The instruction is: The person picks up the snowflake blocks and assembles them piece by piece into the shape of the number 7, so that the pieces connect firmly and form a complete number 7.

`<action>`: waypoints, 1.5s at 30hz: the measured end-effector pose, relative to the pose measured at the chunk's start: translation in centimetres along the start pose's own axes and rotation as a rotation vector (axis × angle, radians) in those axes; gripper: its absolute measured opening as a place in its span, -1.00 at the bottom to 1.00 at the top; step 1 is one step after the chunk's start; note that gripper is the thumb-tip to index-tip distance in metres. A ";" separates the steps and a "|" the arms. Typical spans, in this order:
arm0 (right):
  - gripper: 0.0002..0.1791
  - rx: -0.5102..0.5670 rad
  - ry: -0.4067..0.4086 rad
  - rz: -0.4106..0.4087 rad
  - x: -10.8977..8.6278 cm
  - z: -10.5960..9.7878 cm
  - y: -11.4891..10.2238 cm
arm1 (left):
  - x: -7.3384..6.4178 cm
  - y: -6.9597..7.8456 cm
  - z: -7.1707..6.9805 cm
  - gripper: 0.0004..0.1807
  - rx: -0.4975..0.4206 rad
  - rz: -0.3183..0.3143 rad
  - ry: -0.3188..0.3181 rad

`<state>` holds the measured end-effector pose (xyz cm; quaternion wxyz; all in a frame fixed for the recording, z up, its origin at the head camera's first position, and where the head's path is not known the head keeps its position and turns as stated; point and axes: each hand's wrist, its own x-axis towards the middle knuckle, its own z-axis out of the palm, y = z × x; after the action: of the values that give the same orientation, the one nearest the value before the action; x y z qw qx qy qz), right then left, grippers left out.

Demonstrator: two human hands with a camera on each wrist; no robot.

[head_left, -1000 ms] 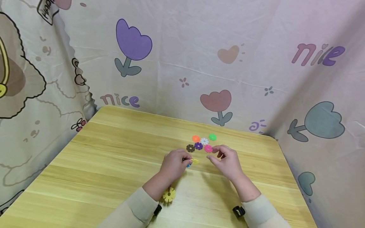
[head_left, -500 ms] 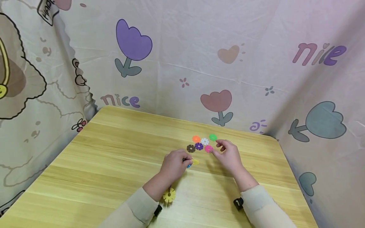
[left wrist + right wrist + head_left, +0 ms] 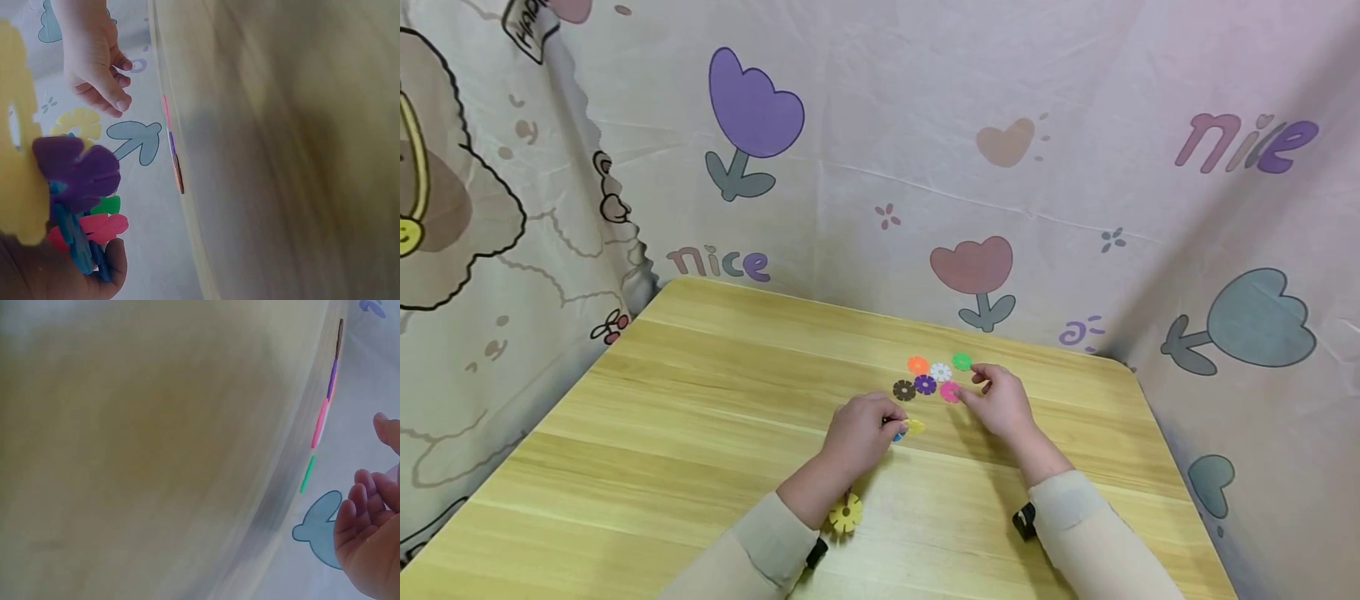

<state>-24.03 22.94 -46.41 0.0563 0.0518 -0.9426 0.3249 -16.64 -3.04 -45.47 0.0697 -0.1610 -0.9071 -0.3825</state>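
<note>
My left hand (image 3: pixel 861 433) grips a joined string of notched plastic flower discs. In the left wrist view its purple disc (image 3: pixel 78 174), blue disc (image 3: pixel 75 240), pink disc (image 3: pixel 103 228) and a large blurred yellow disc (image 3: pixel 22 137) show. A yellow disc (image 3: pixel 846 513) of it hangs below the wrist in the head view. My right hand (image 3: pixel 1000 400) hovers over the table at the right of the loose discs, thumb and fingers apart, holding nothing. Closest to it are a loose pink disc (image 3: pixel 951 392) and a green disc (image 3: pixel 962 361).
Left of those lie loose orange (image 3: pixel 917 365), white (image 3: pixel 941 372), dark purple (image 3: pixel 925 384) and brown (image 3: pixel 904 390) discs, flat on the wooden table (image 3: pixel 737 375). A printed cloth (image 3: pixel 865 150) hangs behind the table and along its sides.
My right hand has moved slightly away from me, toward the green disc, its thumb now beside the pink one. The left hand stays nearly still with its discs.
</note>
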 end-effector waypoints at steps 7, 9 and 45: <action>-0.32 -0.014 -0.065 0.028 0.6 0.3 0.7 | 0.0 0.1 -0.1 -0.93 -0.001 0.002 -0.005; -0.32 -0.016 -0.088 0.033 0.8 0.4 0.7 | 0.0 0.2 -0.1 -0.92 0.002 0.004 -0.007; -0.59 -0.127 -0.186 0.057 2.2 2.2 0.4 | 0.1 0.1 0.0 -0.93 0.000 -0.014 -0.027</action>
<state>-26.46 21.76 -48.07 -0.0374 0.0514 -0.9636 0.2596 -16.68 -3.00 -45.40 0.0550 -0.1598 -0.9090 -0.3809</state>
